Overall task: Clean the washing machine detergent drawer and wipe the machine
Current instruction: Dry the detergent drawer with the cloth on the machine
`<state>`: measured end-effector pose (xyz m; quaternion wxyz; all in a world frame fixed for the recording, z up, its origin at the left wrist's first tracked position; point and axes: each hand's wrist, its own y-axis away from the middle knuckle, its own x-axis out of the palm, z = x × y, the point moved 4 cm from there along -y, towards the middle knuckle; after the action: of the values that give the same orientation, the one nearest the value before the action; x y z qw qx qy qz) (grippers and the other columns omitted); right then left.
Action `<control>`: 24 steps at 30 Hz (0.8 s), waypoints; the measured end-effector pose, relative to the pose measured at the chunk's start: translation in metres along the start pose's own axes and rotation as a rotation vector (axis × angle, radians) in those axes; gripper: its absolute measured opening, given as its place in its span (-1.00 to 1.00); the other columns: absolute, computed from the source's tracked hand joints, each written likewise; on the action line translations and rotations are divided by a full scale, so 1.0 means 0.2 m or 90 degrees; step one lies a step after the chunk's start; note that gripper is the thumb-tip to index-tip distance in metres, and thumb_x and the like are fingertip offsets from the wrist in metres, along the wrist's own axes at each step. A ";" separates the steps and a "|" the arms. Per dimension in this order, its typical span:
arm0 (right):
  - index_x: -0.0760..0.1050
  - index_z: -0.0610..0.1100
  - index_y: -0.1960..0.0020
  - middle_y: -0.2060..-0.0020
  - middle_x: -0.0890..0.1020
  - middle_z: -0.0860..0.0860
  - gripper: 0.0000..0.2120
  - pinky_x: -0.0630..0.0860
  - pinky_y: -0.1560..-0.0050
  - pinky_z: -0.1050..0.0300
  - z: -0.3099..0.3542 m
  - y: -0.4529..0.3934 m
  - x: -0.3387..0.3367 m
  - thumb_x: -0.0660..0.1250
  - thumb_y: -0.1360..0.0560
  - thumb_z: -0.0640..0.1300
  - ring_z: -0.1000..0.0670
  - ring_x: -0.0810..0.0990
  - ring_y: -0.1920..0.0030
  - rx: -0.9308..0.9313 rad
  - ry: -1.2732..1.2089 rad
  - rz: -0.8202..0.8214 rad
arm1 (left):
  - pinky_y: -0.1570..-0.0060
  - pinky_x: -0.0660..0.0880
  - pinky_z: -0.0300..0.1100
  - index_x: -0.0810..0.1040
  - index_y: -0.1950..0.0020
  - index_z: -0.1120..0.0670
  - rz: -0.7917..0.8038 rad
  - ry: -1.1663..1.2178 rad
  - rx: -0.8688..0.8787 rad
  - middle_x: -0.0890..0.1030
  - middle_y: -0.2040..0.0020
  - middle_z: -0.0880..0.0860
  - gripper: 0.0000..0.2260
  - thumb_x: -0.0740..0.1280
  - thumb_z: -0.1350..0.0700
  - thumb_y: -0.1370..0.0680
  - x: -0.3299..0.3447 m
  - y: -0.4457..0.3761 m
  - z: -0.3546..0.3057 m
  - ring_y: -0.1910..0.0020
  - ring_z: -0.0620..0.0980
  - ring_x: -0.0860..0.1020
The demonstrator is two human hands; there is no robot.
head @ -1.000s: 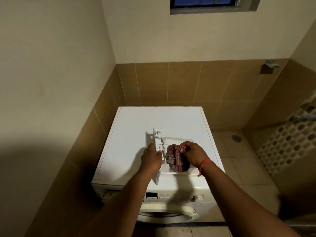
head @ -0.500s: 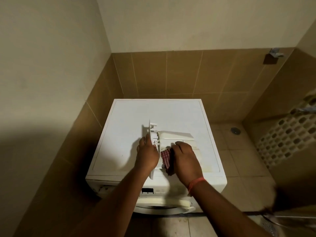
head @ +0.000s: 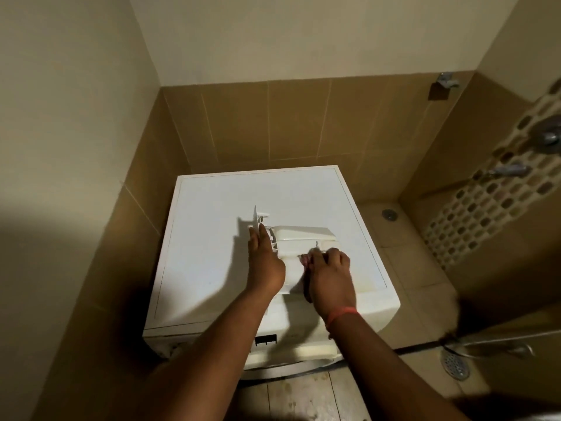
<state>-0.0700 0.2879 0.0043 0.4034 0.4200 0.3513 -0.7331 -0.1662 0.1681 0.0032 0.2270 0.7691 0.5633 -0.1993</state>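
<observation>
From my seat the feed looks dim and yellowish overall. The brightest area is the white top of the washing machine, lit from above and behind me, with no harsh glare. My head and body throw a broad dark shadow over the left wall and the lower corners. The hands cast sharp shadows leftward onto the machine top. Wide-angle distortion bends the wall corners and the tile lines toward the edges. The right edge smears badly: the taps are blurred, and detail is soft everywhere.
</observation>
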 end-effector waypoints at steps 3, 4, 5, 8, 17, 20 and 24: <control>0.55 -0.14 -0.22 0.01 0.57 -0.11 -0.53 0.53 -0.01 0.06 0.21 0.00 0.00 0.43 -0.31 -0.28 -0.13 0.51 -0.05 -0.091 -0.095 0.024 | -0.51 0.14 -0.06 -0.14 -0.60 -0.01 0.013 0.029 0.002 -0.20 -0.60 0.03 -0.24 0.21 0.36 -0.55 -0.01 -0.01 0.00 -0.58 0.00 -0.04; 0.57 -0.14 -0.14 0.04 0.59 -0.08 -0.54 0.52 0.01 0.10 0.22 0.00 -0.01 0.46 -0.25 -0.28 -0.10 0.53 -0.02 -0.125 -0.090 0.036 | -0.50 0.16 -0.05 -0.15 -0.60 -0.02 0.015 0.028 -0.003 -0.20 -0.60 0.02 -0.23 0.20 0.36 -0.55 -0.01 -0.02 0.00 -0.58 0.00 -0.04; 0.59 -0.13 -0.08 0.06 0.59 -0.06 -0.55 0.50 0.02 0.12 0.20 -0.01 -0.01 0.49 -0.18 -0.26 -0.10 0.54 0.00 -0.153 -0.076 0.033 | -0.49 0.18 -0.04 -0.16 -0.60 -0.03 0.016 0.022 -0.009 -0.20 -0.60 0.01 -0.22 0.18 0.39 -0.53 -0.01 -0.02 0.00 -0.58 0.00 -0.04; 0.62 -0.13 -0.08 -0.02 0.59 -0.09 -0.59 0.50 -0.05 0.08 -0.07 -0.03 -0.05 0.52 -0.23 -0.18 -0.16 0.52 -0.06 -0.071 0.000 0.019 | -0.49 0.20 -0.03 -0.17 -0.59 -0.04 0.009 0.009 -0.013 -0.17 -0.61 -0.01 -0.18 0.12 0.47 -0.49 0.00 -0.01 0.00 -0.58 0.00 -0.05; 0.59 0.05 -0.11 -0.07 0.55 0.03 -0.72 0.49 0.05 0.08 0.04 -0.08 0.03 0.41 -0.40 -0.05 -0.07 0.48 -0.03 -0.232 -0.051 0.048 | -0.33 -0.07 -0.40 -0.11 -0.60 0.07 -0.034 -0.065 -0.023 -0.11 -0.61 0.05 -0.21 0.07 0.52 -0.46 -0.02 0.00 -0.06 -0.58 0.00 -0.11; 0.56 0.09 -0.19 -0.13 0.54 0.05 -0.62 0.50 -0.01 0.08 -0.14 -0.11 -0.03 0.35 -0.38 0.02 -0.07 0.48 -0.06 -0.252 -0.048 0.066 | -0.45 -0.09 -0.25 -0.10 -0.60 0.07 -0.041 -0.083 -0.026 -0.10 -0.61 0.07 -0.20 0.01 0.53 -0.42 -0.02 0.01 -0.07 -0.58 -0.01 -0.12; 0.64 0.01 -0.09 -0.07 0.58 -0.01 -0.64 0.51 -0.02 0.11 -0.35 -0.13 -0.09 0.15 -0.47 0.08 -0.12 0.48 -0.04 -0.122 -0.098 -0.005 | -0.46 -0.14 -0.23 -0.11 -0.60 0.07 -0.041 -0.095 -0.020 -0.10 -0.61 0.05 -0.24 0.01 0.51 -0.47 -0.02 0.01 -0.06 -0.58 -0.02 -0.12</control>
<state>-0.0644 0.3644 -0.0021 0.4645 0.3208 0.3894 -0.7278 -0.1652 0.1718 0.0158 0.2738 0.7298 0.5723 -0.2548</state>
